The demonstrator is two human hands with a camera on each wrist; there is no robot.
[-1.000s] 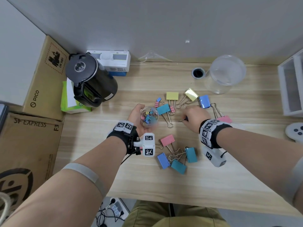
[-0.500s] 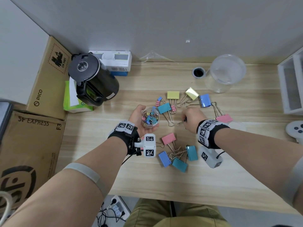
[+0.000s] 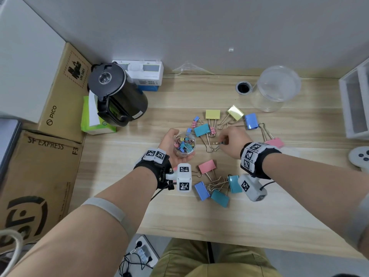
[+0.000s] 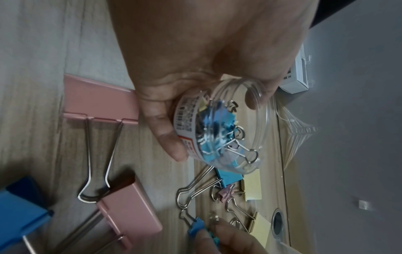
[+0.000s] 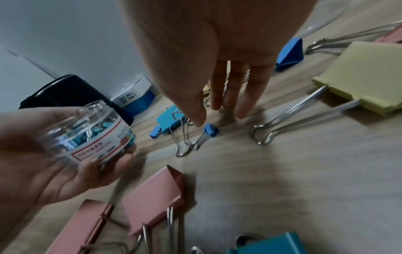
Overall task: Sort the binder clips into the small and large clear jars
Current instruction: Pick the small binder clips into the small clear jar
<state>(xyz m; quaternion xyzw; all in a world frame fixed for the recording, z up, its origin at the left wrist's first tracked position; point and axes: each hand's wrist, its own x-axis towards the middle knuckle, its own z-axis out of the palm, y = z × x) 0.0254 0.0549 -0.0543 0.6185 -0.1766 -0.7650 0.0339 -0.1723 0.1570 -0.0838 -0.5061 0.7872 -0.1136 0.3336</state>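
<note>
Small blue clip [image 5: 210,132] lies on the table [image 5: 282,171] right under my right hand [image 5: 208,72], body away from me, wire loops toward me. Right grip: fingers straight, nothing held; thumb almost on it. Left hand [image 3: 169,144] cups the small jar [image 3: 184,144], mouth up, just left, so probably a short carry.

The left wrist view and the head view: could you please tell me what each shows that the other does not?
Only the left wrist view shows the printed label on the small jar. Only the head view shows the large jar near the wall and the black kettle. Both show the left hand holding the small jar of small clips, and large clips on the table.
</note>
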